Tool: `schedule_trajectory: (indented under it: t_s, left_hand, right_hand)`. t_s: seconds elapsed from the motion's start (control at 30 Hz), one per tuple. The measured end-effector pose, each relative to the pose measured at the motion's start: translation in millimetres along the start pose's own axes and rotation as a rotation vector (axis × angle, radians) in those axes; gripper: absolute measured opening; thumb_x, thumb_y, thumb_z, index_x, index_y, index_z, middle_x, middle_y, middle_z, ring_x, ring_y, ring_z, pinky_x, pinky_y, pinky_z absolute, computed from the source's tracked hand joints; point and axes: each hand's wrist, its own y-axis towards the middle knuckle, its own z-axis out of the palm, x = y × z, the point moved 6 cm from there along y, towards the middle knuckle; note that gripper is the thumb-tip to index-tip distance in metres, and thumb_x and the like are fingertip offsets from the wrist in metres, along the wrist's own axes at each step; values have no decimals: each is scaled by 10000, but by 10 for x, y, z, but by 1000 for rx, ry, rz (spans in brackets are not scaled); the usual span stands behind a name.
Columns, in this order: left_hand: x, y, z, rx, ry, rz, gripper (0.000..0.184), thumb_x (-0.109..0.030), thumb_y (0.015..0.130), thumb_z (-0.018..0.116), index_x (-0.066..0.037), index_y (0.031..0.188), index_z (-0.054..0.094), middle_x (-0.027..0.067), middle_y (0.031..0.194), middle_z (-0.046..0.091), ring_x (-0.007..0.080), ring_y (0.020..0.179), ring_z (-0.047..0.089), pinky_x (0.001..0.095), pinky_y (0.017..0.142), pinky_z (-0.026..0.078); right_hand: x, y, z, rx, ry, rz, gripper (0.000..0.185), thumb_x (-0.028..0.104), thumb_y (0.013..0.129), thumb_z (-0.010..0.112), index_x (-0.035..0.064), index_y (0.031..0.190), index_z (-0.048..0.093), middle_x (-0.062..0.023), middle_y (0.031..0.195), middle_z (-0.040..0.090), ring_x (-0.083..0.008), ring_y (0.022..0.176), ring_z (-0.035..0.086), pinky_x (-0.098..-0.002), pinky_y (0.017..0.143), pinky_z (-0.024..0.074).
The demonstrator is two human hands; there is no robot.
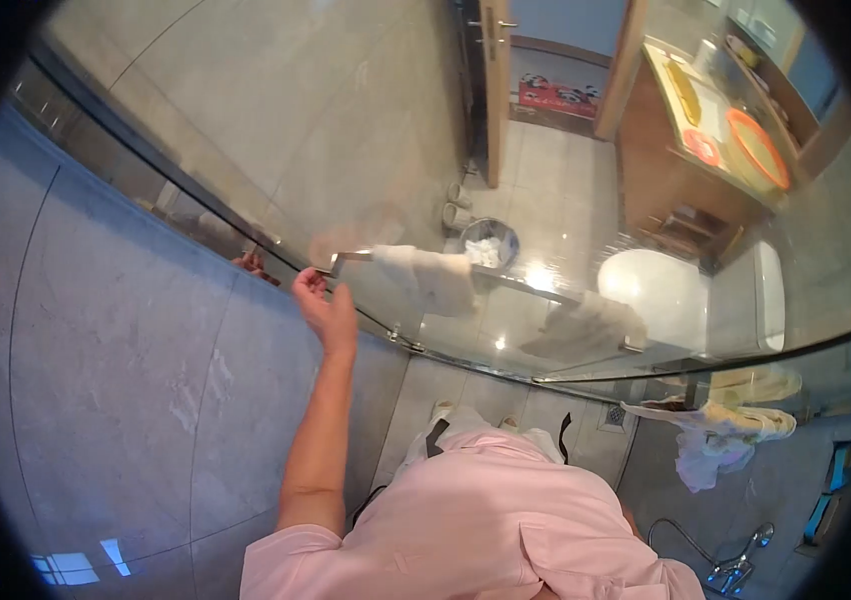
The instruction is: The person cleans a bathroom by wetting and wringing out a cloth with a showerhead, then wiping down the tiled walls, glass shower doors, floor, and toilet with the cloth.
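My left hand (pixel 326 312) is raised at the metal frame (pixel 371 320) of the glass shower partition. Its fingers curl loosely, with the thumb apart from them, and I see nothing held in it. Just beyond the fingertips is the end of a metal towel bar (pixel 351 257). A pale towel (pixel 431 278) hangs over this bar, and a greyish cloth (pixel 591 325) hangs farther right. My right hand is out of sight, below or behind my pink shirt (pixel 506 500).
Behind the glass are a white toilet (pixel 656 290), a waste bin (pixel 504 240) with a white liner and a wooden vanity (pixel 666 170) with an orange basin (pixel 758 150). A wooden door (pixel 496 100) stands ajar. Cloths (pixel 721 435) and a shower tap (pixel 736 570) are at right.
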Motion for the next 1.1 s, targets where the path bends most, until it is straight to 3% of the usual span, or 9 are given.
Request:
schedule_trajectory:
  t_s: [0.23,0.33,0.4,0.57,0.73,0.83,0.97,1.07,1.1]
  left_hand:
    - [-253,-124,-28,94,97,113,527,-2,626,552,20,1138,426,155,1069,439,266,980,456,351,918,393]
    - [-410,-234,-5,171,93,161,545,7,622,542,26,1152,412,163,1075,433,280,984,457,359,920,399]
    - [-516,-299,47,223,53,196,556,37,628,529,32,1168,396,158,1090,427,259,1014,458,359,927,414]
    - [-504,-354,88,333,45,141,562,-27,660,622,17,1166,383,164,1092,429,291,1027,448,399,950,373]
    - [-558,134,185,365,-25,149,688,-195,719,758,-2,1275,400,134,1237,474,237,1149,456,361,996,343]
    - [-350,-107,783,1196,-383,-152,543,-255,805,711,-6,1245,513,100,1244,548,184,1166,480,341,1000,355]
    - [-537,-354,1074,1397,-581,-260,339,-257,886,619,-34,1140,622,90,1214,594,170,1159,498,328,1007,354]
    - [-738,-536,1313,1456,-494,110,317,-252,897,601,-46,1136,631,81,1231,584,171,1170,490,334,1008,350]
    - [-793,-627,1390,1511,-552,58,315,-248,898,599,-49,1139,630,89,1251,567,173,1177,485,331,1004,354]
  right_hand:
    - [1161,51,5,-167,-402,-303,494,137,671,723,51,1147,621,-79,912,672,-208,810,635,-336,738,501]
    - [1785,252,131,77,96,-260,466,112,701,707,52,1154,617,-75,890,674,-206,796,639,-347,719,506]
    - [2089,581,78,-60,-131,-525,420,54,744,664,53,1160,608,-76,884,669,-189,789,634,-343,710,506]
    - [3098,-592,265,-43,-44,-434,411,12,767,630,55,1174,591,-82,909,659,-175,798,625,-323,725,501]
    - [2445,-559,482,-43,111,-329,412,4,769,630,37,1178,582,-85,940,657,-175,802,621,-313,741,496]
    - [1975,-788,700,-66,216,-157,421,26,751,643,23,1168,586,-88,938,661,-175,797,622,-304,739,495]
    - [1436,-1133,1120,-178,172,-56,447,59,715,663,23,1155,597,-90,925,663,-175,800,622,-301,747,493]
    - [819,-1121,1558,-171,291,50,444,60,714,668,24,1152,599,-86,927,662,-172,801,621,-300,748,493]
    - [689,-1131,1663,-165,313,73,444,60,714,669,24,1150,599,-85,928,662,-170,802,620,-299,748,492]
